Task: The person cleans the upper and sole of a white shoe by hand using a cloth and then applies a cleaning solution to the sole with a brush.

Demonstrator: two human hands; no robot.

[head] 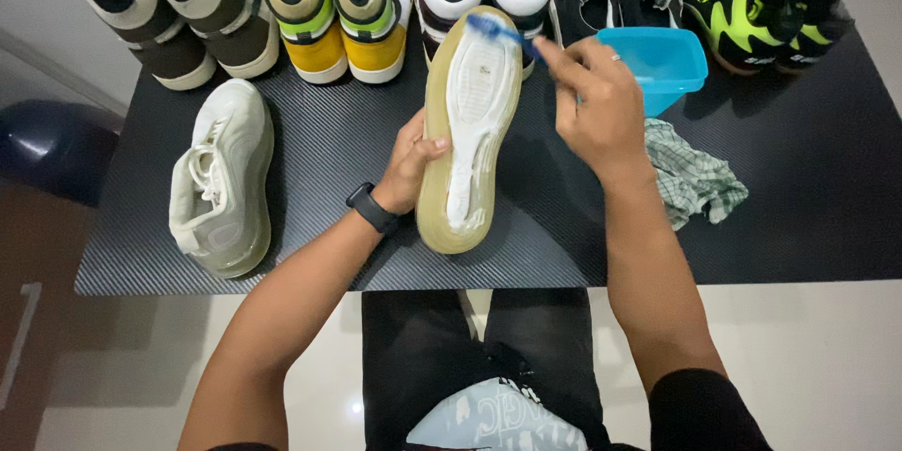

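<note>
Black mat (319, 146) carries rows of shoes. My left hand (411, 164) grips the upturned shoe (470, 127) by its side; my right hand (594, 103) pinches a blue brush (498, 33) on the sole's toe. Risk (I judge): a hard stroke could twist the shoe loose toward the tub (662, 56).

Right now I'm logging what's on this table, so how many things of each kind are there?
Shoes: 12 (ten in the back row, the white shoe lying at left, the upturned shoe in the left hand)
Blue brush, in the right hand: 1
Blue tub: 1
Checked cloth: 1
Total: 15
</note>
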